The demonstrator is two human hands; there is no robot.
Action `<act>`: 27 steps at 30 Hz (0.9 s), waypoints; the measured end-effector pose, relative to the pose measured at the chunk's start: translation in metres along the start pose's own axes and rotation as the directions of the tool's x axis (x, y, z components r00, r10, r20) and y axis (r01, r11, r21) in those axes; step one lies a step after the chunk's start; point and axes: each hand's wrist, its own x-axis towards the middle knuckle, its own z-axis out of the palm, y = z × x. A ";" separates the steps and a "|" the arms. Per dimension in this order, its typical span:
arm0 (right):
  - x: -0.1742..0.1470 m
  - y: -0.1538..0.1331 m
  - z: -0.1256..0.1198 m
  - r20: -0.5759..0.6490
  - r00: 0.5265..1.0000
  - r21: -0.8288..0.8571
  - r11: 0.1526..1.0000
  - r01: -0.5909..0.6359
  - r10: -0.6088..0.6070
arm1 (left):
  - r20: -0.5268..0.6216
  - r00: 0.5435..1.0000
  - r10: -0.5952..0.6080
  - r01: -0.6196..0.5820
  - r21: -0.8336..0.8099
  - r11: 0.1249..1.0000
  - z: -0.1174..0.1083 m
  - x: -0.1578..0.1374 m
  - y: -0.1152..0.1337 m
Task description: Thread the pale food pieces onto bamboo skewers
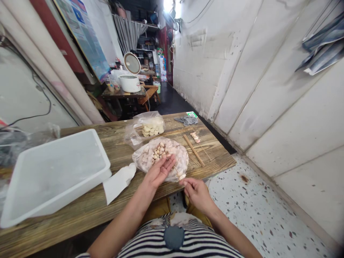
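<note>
My left hand (161,171) is palm up with its fingers stretched out, over a clear plastic bag (145,154) of small pinkish-white pieces (159,151) whose kind I cannot make out. Closed in a pinch, my right hand (197,191) is at the bag's near right edge, holding a thin skewer that is mostly hidden. A whitish piece (182,177) sits just beyond its fingertips. To the right lie a bundle of bamboo skewers (194,150) and a loaded skewer with several pinkish-white pieces (195,137).
Behind the bag, another clear bag holds pale slices (153,129) on sticks. A grey crumpled glove or cloth (187,120) lies near the wooden table's (219,152) far edge. At left are a white plastic tub (63,172) and white paper (119,182). A rice cooker (129,83) stands farther back.
</note>
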 end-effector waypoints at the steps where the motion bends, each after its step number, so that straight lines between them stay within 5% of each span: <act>1: 0.000 0.000 0.000 0.004 1.000 0.002 1.000 0.001 -0.001 | 0.001 1.000 0.003 -0.003 -0.010 1.000 0.000 -0.001 0.000; 27: -0.003 0.004 0.000 0.003 1.000 0.014 1.000 0.005 -0.005 | 0.256 0.965 0.047 -0.093 0.169 0.981 -0.015 -0.001 -0.001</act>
